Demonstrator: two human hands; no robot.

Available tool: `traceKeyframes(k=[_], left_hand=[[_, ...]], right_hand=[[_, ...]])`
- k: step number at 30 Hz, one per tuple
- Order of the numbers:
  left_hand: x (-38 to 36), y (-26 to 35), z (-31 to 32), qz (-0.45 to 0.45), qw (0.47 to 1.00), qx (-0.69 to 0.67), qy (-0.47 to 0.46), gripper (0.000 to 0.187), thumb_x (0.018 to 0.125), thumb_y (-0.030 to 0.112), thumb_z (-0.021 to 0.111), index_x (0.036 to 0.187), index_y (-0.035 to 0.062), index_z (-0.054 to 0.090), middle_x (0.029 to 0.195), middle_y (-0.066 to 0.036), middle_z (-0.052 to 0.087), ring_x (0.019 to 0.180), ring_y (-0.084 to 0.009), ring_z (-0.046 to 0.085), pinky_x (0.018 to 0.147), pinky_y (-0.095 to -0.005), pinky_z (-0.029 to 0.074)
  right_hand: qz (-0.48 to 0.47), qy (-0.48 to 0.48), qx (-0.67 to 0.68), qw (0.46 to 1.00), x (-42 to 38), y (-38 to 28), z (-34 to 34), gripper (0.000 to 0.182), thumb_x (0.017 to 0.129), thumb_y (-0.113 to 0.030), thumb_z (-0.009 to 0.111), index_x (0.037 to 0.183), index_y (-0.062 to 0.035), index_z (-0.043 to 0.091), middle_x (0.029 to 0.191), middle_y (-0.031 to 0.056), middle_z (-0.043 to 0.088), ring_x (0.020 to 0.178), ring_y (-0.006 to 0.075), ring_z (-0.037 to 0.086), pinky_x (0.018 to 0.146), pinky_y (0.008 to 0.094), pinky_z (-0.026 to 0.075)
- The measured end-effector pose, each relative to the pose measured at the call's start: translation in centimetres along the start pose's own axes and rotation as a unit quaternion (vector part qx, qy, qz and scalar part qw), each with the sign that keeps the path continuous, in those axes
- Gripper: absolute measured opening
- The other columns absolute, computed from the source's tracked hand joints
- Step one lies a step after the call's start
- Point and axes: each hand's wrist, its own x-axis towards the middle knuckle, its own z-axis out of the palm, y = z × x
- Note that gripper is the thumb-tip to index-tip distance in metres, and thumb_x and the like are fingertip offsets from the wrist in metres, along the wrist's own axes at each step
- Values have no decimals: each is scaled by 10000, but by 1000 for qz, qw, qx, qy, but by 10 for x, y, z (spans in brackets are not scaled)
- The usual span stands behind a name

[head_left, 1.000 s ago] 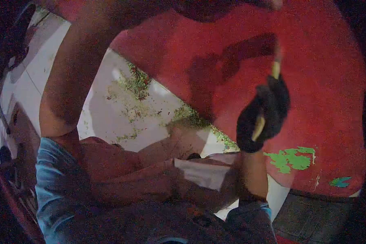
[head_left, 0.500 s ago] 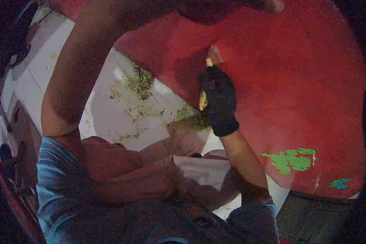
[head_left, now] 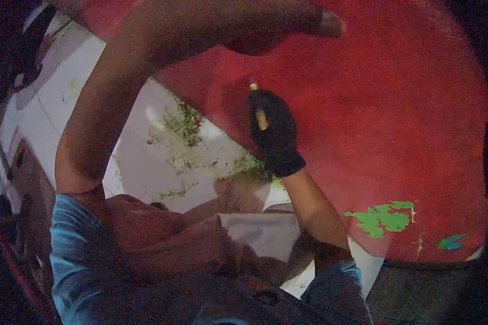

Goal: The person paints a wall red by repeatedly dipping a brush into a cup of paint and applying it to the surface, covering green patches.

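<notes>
A red painted surface (head_left: 374, 124) fills the right and upper part of the view. My right hand (head_left: 275, 130), in a black glove, is wrapped round a brush (head_left: 262, 119) with a pale handle. The brush's front end is blurred and dark, close to the red surface near its left edge. Higher up, my bare left hand (head_left: 309, 23) reaches across the red surface with its fingers stretched out. Shadow obscures much of that hand, and nothing shows in it.
Green patches (head_left: 385, 218) and a small teal patch (head_left: 451, 242) mark the lower red surface. Below its left edge lies pale paving (head_left: 141, 146) with weeds (head_left: 185, 123). A dark mat-like area (head_left: 417, 290) is at the lower right.
My right hand has moved left and slightly down with the brush. My left hand has shifted left and a little down, so more of it shows.
</notes>
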Motion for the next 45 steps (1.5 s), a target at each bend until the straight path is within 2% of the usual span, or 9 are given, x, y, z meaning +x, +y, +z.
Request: traceKeyframes(k=[8,11,13,15,17,29,35,39,45], left_hand=[[-5,18,5,44,999,-14,-18,332,628,254,787,740,26,574,534,-2,542,479,-82,525,431,-207,414],[-10,28,9,40,989,93,107,588,628,210,786,1074,2,465,835,-90,636,658,-166,626,584,-286,523],[-8,34,10,-34,991,67,113,542,616,130,787,1050,21,482,835,-89,637,655,-165,625,567,-287,525],[-8,28,11,-7,990,44,132,556,611,125,788,1062,29,477,830,-91,637,660,-165,625,560,-286,525],[-7,25,14,22,989,21,147,572,605,119,790,1075,38,473,825,-93,637,665,-166,625,553,-284,525],[-12,42,21,58,990,-60,110,747,568,202,823,1160,43,397,845,-48,585,614,-99,560,503,-235,470],[1,5,16,80,991,28,106,807,564,231,824,1192,13,366,984,-106,559,791,-149,583,604,-255,499],[7,-20,39,140,988,29,56,866,555,260,827,1224,-5,345,1115,-131,507,1017,-194,507,841,-316,437],[-4,-33,74,63,995,-55,-59,933,528,278,839,1254,-1,324,1198,-121,460,1118,-223,442,978,-346,339]], right_hand=[[-58,227,-125,964,35,-33,-79,167,854,-37,462,961,-3,584,911,140,604,825,275,569,768,340,441],[-123,322,-182,921,49,-33,-86,180,882,-82,432,865,0,590,862,129,612,790,240,576,728,320,455],[-72,229,-193,951,47,-39,-76,183,871,-107,443,784,-14,575,761,110,586,719,235,560,648,316,449],[343,21,371,863,36,-52,-67,100,796,-90,492,756,-33,563,689,104,534,669,273,532,598,366,425],[-64,23,-158,985,32,-25,-31,104,715,-69,512,805,-55,561,696,114,507,687,302,511,600,417,400],[81,-78,135,985,20,-28,-27,236,758,-11,531,988,-38,578,1032,154,573,965,285,541,868,361,408],[74,173,26,982,63,-32,-142,180,793,-14,544,973,-2,542,895,73,585,889,169,558,733,299,478],[88,353,238,901,75,-62,-193,182,823,-66,553,983,18,527,1002,102,531,920,195,547,750,315,507],[100,404,242,876,59,-69,-200,191,815,-13,534,1005,-18,556,1066,154,510,944,224,550,754,310,510]])
